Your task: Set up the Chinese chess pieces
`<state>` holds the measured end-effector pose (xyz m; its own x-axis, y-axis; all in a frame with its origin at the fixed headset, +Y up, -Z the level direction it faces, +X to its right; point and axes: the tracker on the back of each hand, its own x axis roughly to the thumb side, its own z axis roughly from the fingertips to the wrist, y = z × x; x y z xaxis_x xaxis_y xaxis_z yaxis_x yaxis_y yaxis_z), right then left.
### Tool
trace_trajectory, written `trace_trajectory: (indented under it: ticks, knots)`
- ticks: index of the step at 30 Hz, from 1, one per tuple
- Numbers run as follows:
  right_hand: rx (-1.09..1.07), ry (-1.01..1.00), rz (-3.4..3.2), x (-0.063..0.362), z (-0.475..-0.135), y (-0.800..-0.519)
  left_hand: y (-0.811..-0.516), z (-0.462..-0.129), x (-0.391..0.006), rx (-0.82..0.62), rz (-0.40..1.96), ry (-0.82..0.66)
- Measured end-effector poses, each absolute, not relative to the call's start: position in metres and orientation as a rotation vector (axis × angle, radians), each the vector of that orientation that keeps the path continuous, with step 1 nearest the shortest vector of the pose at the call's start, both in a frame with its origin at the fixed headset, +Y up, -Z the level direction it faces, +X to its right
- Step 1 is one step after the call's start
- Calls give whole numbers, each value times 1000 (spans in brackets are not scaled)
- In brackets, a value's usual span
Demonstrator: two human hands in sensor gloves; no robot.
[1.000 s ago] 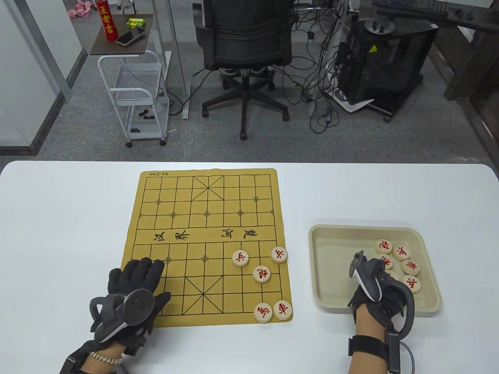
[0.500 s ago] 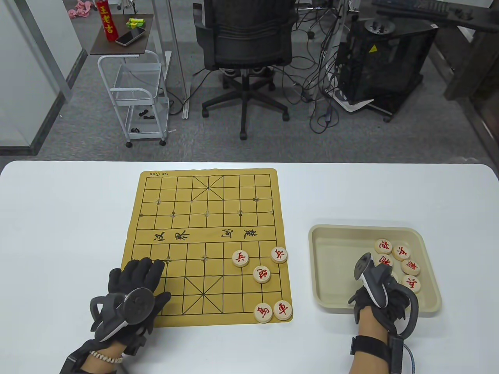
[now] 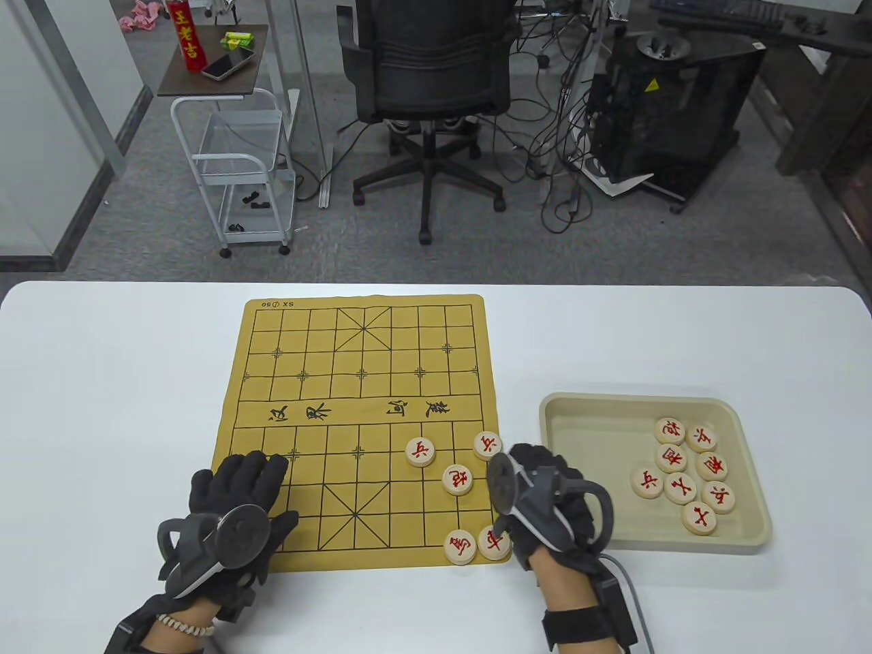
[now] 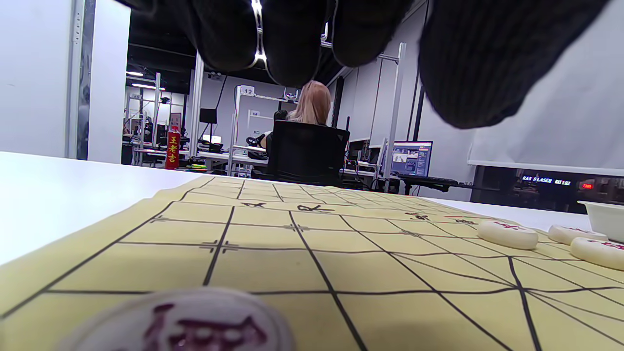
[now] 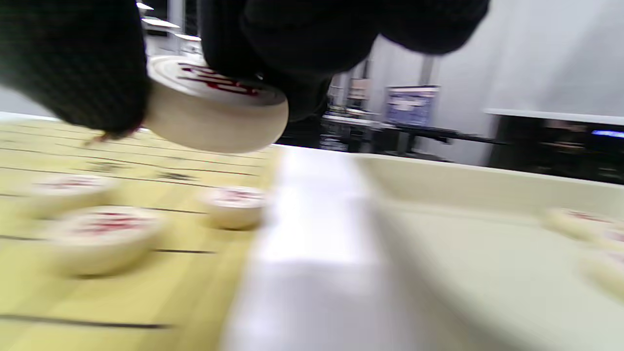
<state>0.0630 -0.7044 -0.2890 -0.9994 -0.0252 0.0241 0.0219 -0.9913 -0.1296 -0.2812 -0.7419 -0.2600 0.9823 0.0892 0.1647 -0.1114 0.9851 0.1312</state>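
The Chinese chess piece (image 5: 214,109) in play is a pale disc with a red character, pinched between the gloved fingers (image 5: 73,68) of the right hand (image 3: 545,494), and it hangs clear above the board's right edge. The right wrist view is blurred, so I can't read the character on it. This looks like the carrying leg of one placement: piece lifted, not yet set down.

On the yellow board (image 3: 354,409) five red pieces stand on its near right part: two soldiers (image 3: 420,452) in the row nearest the river, a cannon (image 3: 458,479) just behind them, and two more at the near right corner, the outer one (image 3: 494,542) partly behind the right hand's tracker. The beige tray (image 3: 565,422), just right of the board, holds eight more pieces (image 3: 680,488) bunched toward its right side.

The left hand (image 3: 235,504) lies flat with fingers spread on the board's near left corner, gripping nothing. And look at the left wrist view: one more piece (image 4: 180,324) sits on the board right under that palm.

Next move, as I judge it: carry the piece leftward over the board, find the line crossing that belongs to its rank, then lower it flat and centred on that crossing. The standing pieces are crowded near the corner, so it should come in high and release cleanly, or a neighbour could be nudged off its point.
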Motion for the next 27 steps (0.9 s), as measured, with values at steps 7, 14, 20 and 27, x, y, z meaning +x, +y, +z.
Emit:
trace_trajectory:
  ticks: [7, 14, 20, 27]
  knots:
    - [-535, 72, -3111, -50, -267, -730, -743, -260, -280, 136, 93, -167]
    - [-718, -63, -2943, -103, -253, -768, -743, -260, -280, 125, 92, -166]
    - [-744, -209, -3081, -85, -256, -762, -743, -259, -277, 123, 83, -179]
    - [-283, -32, -3177, 1, -285, -723, -744, -259, -278, 122, 85, -174]
